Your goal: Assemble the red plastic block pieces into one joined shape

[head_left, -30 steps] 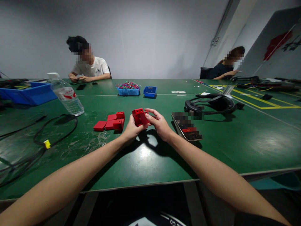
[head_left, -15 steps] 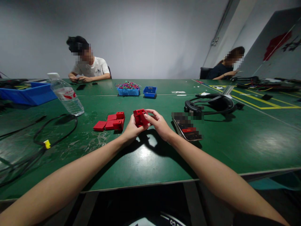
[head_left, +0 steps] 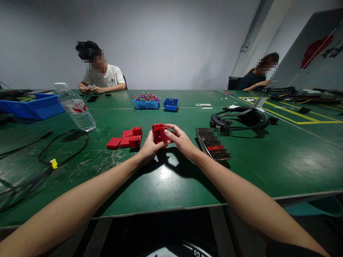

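Observation:
Between both hands, just above the green table, is a red block-like part (head_left: 158, 131) with small holes in its top. My left hand (head_left: 149, 145) is closed around its left side and underside. From the right, my right hand (head_left: 180, 140) grips the same part, thumb in front and fingers behind. The hands cover its lower edges and much of its right side. Left of them, several more red blocks (head_left: 126, 139) lie together on the table, some flat and some with holes.
A phone (head_left: 213, 144) and a black headset (head_left: 241, 119) lie to the right. At left are a tilted water bottle (head_left: 76, 110), a looped black cable (head_left: 61, 162) and a blue bin (head_left: 40, 110). Blue trays (head_left: 170, 104) stand farther back. Two people sit across the table (head_left: 268, 160).
The red part has turned slightly in my hands, its holed top now sitting more upright. My arms and the other things have hardly moved.

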`<state>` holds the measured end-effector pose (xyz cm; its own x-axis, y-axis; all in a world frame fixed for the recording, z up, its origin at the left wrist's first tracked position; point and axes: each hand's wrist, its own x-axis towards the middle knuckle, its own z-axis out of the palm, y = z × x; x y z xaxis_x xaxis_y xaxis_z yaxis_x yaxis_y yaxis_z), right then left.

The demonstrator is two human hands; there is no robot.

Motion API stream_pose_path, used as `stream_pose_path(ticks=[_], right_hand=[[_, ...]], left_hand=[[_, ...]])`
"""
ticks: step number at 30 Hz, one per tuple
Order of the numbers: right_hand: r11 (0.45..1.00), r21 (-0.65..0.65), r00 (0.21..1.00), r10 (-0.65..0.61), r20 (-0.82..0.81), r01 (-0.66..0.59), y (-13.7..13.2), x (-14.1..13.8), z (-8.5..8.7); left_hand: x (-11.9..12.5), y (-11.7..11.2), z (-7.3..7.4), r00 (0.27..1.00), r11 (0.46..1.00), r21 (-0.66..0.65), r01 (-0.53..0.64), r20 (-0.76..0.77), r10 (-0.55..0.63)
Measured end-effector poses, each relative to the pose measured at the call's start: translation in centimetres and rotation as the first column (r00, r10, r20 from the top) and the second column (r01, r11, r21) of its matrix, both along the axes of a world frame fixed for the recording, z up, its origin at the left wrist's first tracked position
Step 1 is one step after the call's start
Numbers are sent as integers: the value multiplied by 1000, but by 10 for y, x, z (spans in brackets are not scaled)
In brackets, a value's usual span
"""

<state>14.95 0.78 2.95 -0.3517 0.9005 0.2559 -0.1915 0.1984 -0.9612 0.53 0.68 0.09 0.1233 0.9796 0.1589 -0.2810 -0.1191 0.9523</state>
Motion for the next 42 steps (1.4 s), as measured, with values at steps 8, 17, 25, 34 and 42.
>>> stream_pose_path(ticks=[8, 17, 25, 34, 42], right_hand=[[998, 56, 998, -9, 56, 6, -2, -2, -2], [961, 117, 959, -262, 110, 250, 3, 0, -4], [968, 111, 959, -239, 153, 223, 5, -1, -7], [987, 104, 962, -141, 232, 119, 7, 2, -13], [972, 146, 946, 136, 295, -185, -5, 1, -15]], left_hand=[[-2, 0, -1, 999, 998, 48, 33, -38, -31], [-1, -8, 10, 998, 995, -88, 52, 30, -49], [-3, -11, 17, 997, 985, -157, 66, 43, -60], [-4, -6, 12, 991, 978, -161, 134, 40, -129], [0, -4, 10, 990, 972, -215, 99, 124, -73]])
